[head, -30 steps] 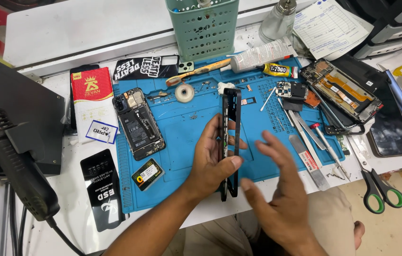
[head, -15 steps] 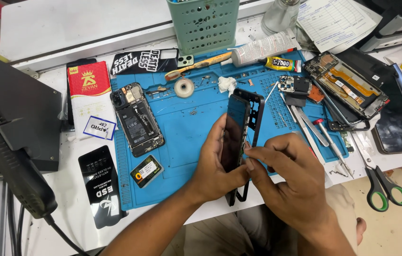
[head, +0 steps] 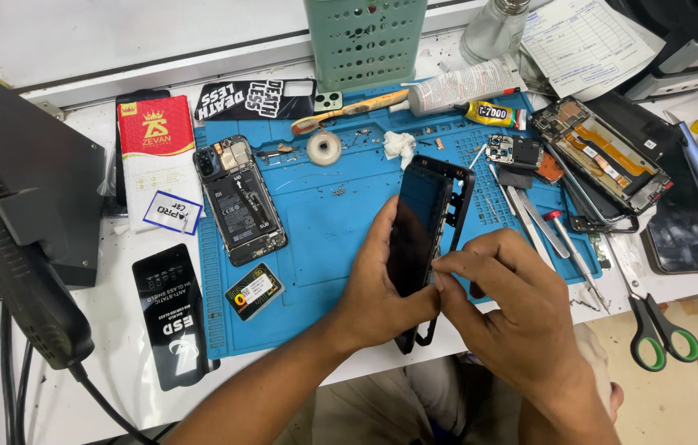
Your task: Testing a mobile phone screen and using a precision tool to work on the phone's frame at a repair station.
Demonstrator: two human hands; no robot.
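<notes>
At the far left, an opened phone (head: 240, 200) is lying on the blue mat (head: 324, 239). In the middle we are holding a phone frame (head: 429, 222) upright over the mat: our left hand (head: 386, 288) is wrapping its screen side, and our right hand (head: 513, 309) is pinching its right edge with thumb and forefinger. We judge we are separating the screen; next it needs gentle, even prying.
</notes>
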